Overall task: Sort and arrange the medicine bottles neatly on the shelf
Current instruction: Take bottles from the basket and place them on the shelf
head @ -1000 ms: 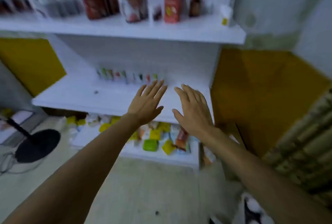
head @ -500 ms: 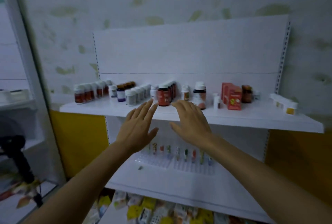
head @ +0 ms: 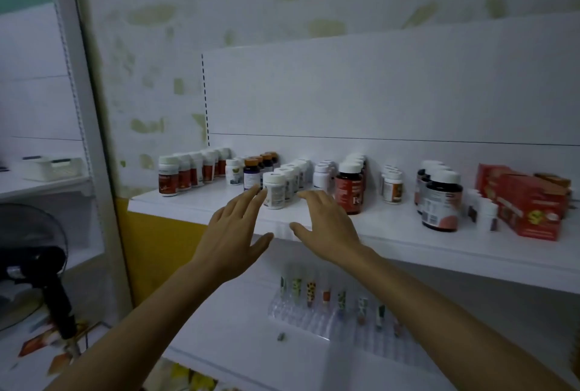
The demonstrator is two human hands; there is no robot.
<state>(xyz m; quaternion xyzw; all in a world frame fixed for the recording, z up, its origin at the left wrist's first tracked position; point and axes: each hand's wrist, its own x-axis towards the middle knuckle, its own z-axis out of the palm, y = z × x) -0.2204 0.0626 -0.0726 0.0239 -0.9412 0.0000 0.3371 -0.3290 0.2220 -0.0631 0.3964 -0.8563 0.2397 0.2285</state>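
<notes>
Medicine bottles (head: 349, 193) are standing upright in short files that are running front to back along the upper shelf (head: 392, 235). At the left end, white-capped brown bottles (head: 168, 176) are lining up. Beside them orange-capped dark bottles (head: 252, 173) are standing, and then a file of white ones, with the front white bottle (head: 274, 191) sitting nearest the shelf edge. Farther right, large dark bottles (head: 441, 202) are standing near red boxes (head: 530, 211) at the right end.

In front of the shelf edge the left hand (head: 233, 233) is hovering palm down, its fingers straight and slightly apart, holding nothing. Its fingertips (head: 255, 194) are showing just beside the front white bottle; whether they are touching it cannot be told. Next to it the right hand (head: 329, 227) is hovering the same way, flat, with fingers straight, thumb spread out and nothing in its grasp.

Below, the lower shelf (head: 232, 337) is carrying a clear rack (head: 314, 318) with small tubes (head: 310, 291) standing in it. At the far left a dark fan (head: 28, 252) is standing beside the shelving.
</notes>
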